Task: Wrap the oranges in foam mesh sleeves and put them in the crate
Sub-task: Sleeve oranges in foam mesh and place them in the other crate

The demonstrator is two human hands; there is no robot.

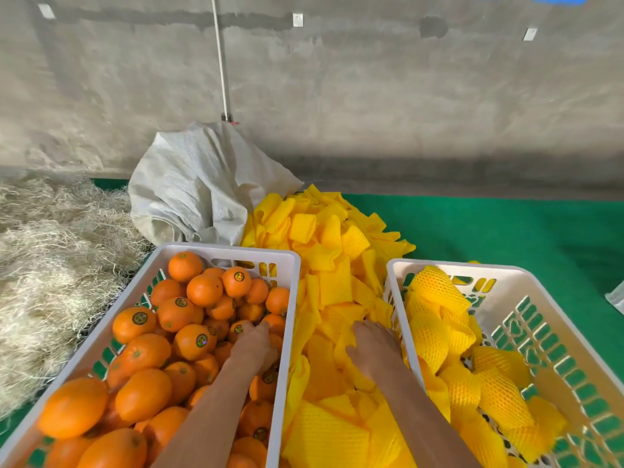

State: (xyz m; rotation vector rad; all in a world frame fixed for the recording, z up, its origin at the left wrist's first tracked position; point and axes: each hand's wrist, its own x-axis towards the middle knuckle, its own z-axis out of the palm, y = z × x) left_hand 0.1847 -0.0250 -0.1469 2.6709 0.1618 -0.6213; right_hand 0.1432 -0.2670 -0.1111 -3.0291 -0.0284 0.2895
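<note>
A white crate (289,298) on the left is full of bare oranges (175,312), several with round stickers. My left hand (254,344) reaches into its right side and rests on the oranges there; whether its fingers curl round one I cannot tell. Between the crates lies a heap of yellow foam mesh sleeves (334,285). My right hand (371,346) lies palm down on that heap beside the right crate, fingers spread into the sleeves. The white crate (547,298) on the right holds several oranges wrapped in yellow mesh (435,319).
A grey woven sack (192,187) slumps behind the left crate against the concrete wall. Pale straw (50,265) covers the floor to the left. Green matting (506,231) lies behind and right of the sleeve heap.
</note>
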